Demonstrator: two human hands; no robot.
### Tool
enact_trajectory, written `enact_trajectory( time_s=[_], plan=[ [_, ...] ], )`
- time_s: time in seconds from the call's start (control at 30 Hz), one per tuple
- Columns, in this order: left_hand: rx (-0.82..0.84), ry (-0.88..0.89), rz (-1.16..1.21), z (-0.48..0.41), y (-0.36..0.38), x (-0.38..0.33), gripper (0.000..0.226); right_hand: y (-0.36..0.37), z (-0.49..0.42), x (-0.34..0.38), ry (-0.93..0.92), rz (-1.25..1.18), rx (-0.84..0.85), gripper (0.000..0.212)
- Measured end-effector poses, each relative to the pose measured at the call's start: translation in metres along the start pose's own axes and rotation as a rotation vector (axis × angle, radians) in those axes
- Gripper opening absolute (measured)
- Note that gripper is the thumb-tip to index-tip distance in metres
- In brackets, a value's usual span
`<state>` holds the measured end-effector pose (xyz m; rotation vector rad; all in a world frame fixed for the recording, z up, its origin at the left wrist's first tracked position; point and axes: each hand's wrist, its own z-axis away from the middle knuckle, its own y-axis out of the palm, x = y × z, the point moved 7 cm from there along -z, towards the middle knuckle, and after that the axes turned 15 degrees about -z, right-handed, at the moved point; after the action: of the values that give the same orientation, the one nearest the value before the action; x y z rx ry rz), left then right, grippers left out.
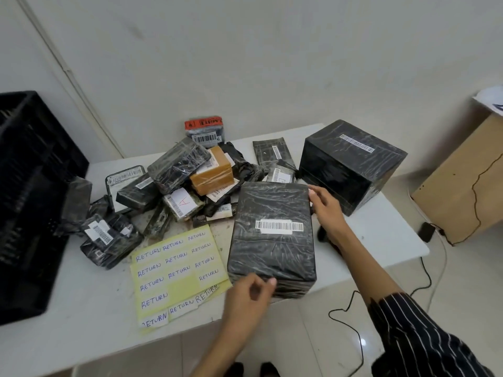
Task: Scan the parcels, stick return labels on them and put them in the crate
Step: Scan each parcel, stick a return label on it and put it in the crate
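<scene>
parcel, crinkled black wrap, white barcode label

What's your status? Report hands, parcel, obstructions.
Right hand grips big black parcel at far corner; left hand at near edge, blurred, grip unclear. Barcode up, top face otherwise bare. Crate at left, parcel pile between.

At lower centre the blurred left hand curls its fingers against the parcel's near edge, while the right hand, right of centre, grips its far corner.
</scene>
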<state>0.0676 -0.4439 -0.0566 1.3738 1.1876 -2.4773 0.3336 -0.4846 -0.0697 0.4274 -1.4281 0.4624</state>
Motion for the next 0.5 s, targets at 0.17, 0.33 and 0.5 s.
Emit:
enact_trajectory(
  time_s=[0.17,0.33,0.5],
  plan=[
    [-0.402,0.094,-0.107,-0.021,-0.077,-0.003,0.026,-0.059,0.029,-0.05,0.009,0.817,-0.342,0.026],
    [-0.112,-0.043,-0.162,-0.074,-0.061,0.014,0.078,-0.067,0.046,-0.094,0.255,1.077,-0.282,0.041],
    [0.095,-0.103,-0.083,-0.094,-0.035,0.023,0.102,-0.068,0.047,-0.094,0.321,0.807,-0.214,0.038]
  ],
)
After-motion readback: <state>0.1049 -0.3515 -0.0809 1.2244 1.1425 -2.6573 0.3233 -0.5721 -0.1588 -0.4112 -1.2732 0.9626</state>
